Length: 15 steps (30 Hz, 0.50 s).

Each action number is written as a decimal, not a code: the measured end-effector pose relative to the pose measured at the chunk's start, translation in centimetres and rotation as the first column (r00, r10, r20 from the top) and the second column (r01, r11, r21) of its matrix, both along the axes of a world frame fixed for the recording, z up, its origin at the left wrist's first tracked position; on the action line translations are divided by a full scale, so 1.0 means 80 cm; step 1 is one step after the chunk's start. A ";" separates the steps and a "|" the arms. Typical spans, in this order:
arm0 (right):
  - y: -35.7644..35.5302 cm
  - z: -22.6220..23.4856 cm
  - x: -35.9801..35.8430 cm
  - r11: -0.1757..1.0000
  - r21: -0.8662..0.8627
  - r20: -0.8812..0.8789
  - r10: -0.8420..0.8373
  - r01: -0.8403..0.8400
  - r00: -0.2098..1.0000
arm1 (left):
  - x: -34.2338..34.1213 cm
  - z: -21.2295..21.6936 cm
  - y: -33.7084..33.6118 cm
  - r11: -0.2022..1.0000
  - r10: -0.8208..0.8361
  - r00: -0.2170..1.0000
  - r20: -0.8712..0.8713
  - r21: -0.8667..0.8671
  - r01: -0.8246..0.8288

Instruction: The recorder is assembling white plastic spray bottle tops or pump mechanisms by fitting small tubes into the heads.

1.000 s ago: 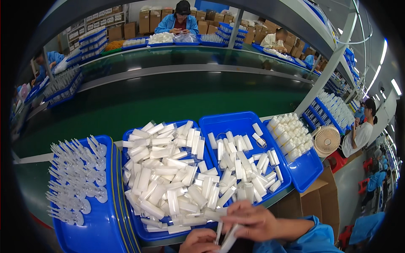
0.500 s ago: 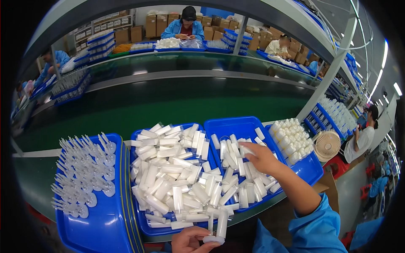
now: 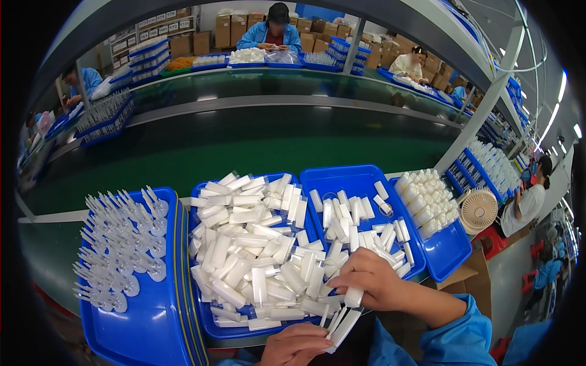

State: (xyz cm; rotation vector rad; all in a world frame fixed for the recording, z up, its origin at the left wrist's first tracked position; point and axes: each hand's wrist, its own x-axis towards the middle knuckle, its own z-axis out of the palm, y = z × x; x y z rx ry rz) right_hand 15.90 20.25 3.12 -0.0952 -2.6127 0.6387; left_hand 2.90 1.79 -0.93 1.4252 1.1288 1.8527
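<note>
Low in the middle, my left hand [image 3: 294, 346] grips a white stand with thin upright prongs, tilted to the right. A long white piece [image 3: 345, 330] sits alongside the prongs. Just above it, my right hand [image 3: 373, 279] is closed on a short white cylinder [image 3: 354, 297], held close to the prongs; I cannot tell whether they touch. Behind my hands, one blue tray [image 3: 201, 326] is heaped with white cylinders in clear film. The blue tray to its right [image 3: 348, 177] holds more cylinders and a thin ring [image 3: 386, 210].
At left, a blue tray [image 3: 143, 320] on a stack carries several clear pronged stands [image 3: 125, 244]. Packed white pieces [image 3: 426, 201] fill part of the right tray, beside a beige fan [image 3: 478, 211]. A green conveyor [image 3: 256, 143] runs beyond; people work across it.
My right hand has come from the right cylinder tray down toward my left hand, bringing a white cylinder. The stand in my left hand has tipped to the right.
</note>
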 end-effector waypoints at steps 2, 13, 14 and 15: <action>-0.003 0.001 0.000 0.999 0.039 -0.007 -0.010 0.010 1.000 | 0.001 -0.002 0.001 1.000 -0.015 1.000 0.013 -0.010 0.015; -0.010 0.030 0.007 0.998 0.057 0.223 0.010 -0.024 0.975 | 0.002 -0.005 -0.007 0.992 -0.058 0.984 0.170 -0.101 0.076; -0.007 0.036 0.006 0.998 -0.036 0.252 0.060 -0.053 0.966 | 0.000 -0.005 -0.007 0.993 -0.059 0.986 0.153 -0.090 0.073; -0.002 0.033 0.007 0.982 -0.148 0.211 0.145 -0.115 0.967 | -0.002 -0.004 -0.006 0.994 -0.065 0.989 0.136 -0.077 0.075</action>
